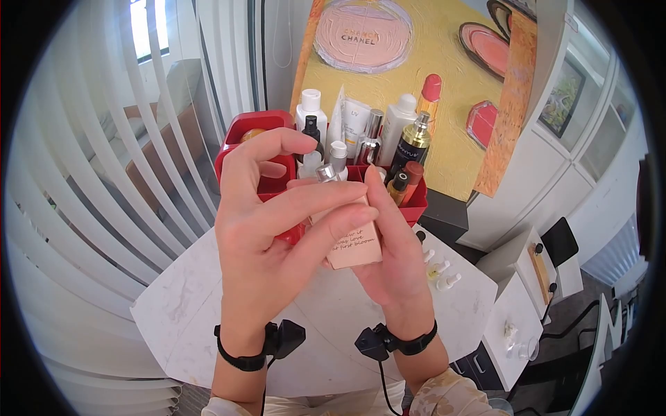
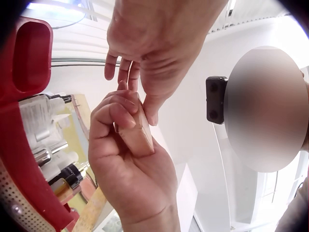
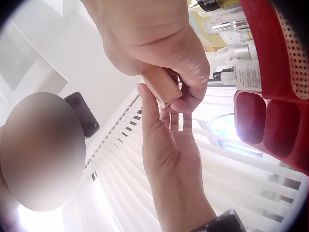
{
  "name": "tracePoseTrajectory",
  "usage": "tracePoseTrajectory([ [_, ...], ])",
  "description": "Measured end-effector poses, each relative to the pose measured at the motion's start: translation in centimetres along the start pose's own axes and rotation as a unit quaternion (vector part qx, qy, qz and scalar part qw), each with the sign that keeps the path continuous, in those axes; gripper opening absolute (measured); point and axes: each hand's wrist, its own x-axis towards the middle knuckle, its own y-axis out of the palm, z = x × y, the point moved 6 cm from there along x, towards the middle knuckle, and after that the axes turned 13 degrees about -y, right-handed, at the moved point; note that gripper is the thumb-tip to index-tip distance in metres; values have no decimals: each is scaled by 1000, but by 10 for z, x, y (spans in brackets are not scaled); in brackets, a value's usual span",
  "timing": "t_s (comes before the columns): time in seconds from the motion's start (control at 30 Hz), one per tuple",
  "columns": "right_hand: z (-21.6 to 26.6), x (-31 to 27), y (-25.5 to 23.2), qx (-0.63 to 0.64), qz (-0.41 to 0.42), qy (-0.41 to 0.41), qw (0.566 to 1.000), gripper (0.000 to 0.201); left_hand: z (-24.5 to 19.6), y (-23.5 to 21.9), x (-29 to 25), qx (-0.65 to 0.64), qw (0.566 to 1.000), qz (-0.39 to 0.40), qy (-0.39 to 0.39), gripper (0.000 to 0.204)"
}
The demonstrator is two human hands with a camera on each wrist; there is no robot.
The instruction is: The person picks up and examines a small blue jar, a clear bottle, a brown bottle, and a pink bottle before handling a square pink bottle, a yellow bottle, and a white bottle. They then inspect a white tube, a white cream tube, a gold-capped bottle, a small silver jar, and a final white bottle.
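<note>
A small peach-pink box with dark lettering is held upright, slightly tilted, between both hands. My right hand grips it from behind and the side; in the left wrist view, its fingers curl over the box against the palm. My left hand pinches the box's upper end with thumb and index finger, the other fingers raised. The right wrist view shows the left thumb on one edge of the box. The left hand covers the box's top in the head view.
Just behind the hands stands a red organizer holding several bottles and tubes, among them a white bottle. Small vials lie on the white marbled table at the right. A cosmetics painting rises behind; blinds hang at the left.
</note>
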Motion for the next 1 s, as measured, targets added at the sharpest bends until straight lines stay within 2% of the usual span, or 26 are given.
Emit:
tracePoseTrajectory([
  [0.17, 0, 0, -5, 36, -12, -31, 999, 53, 3, 1, 1, 7, 1000, 6, 2, 27],
  [0.3, 15, 2, -3, 70, -23, -52, 996, 61, 0, -1, 2, -3, 999, -2, -35, 50],
  [0.33, 20, 3, -4, 64, -1, -74, 995, 62, 0, -2, 2, 1, 999, -3, -36, 57],
  [0.37, 23, 3, -6, 48, -63, -86, 993, 63, 0, -2, 2, 5, 999, -3, -37, 65],
  [0.4, 27, 2, 0, 32, -124, -97, 987, 64, 3, 1, 1, 23, 999, 17, -32, 85],
  [0.47, 29, 3, 1, 19, -221, -114, 968, 65, 5, 6, 1, -12, 998, 41, -45, 90],
  [0.57, 28, 3, -9, 44, -36, -125, 991, 61, 1, 17, 0, -33, 995, 80, -42, 96],
  [0.67, 27, 5, -11, 36, -37, -124, 991, 57, 0, 20, 0, -39, 992, 105, -54, 98],
  [0.77, 26, 3, -8, 37, -78, -124, 989, 54, 2, 21, -3, -77, 986, 121, -87, 95],
  [0.8, 25, 4, -8, 39, -57, -117, 991, 50, 4, 21, -4, -95, 982, 125, -100, 94],
  [0.87, 23, 6, -11, 43, -14, -103, 994, 43, 2, 22, -4, -109, 979, 139, -103, 88],
  [0.97, 21, 6, -12, 31, -11, -111, 993, 41, 2, 21, -5, -99, 981, 134, -100, 77],
  [1.0, 22, 5, -12, 5, -42, -121, 992, 44, 3, 21, -5, -91, 983, 128, -97, 73],
])
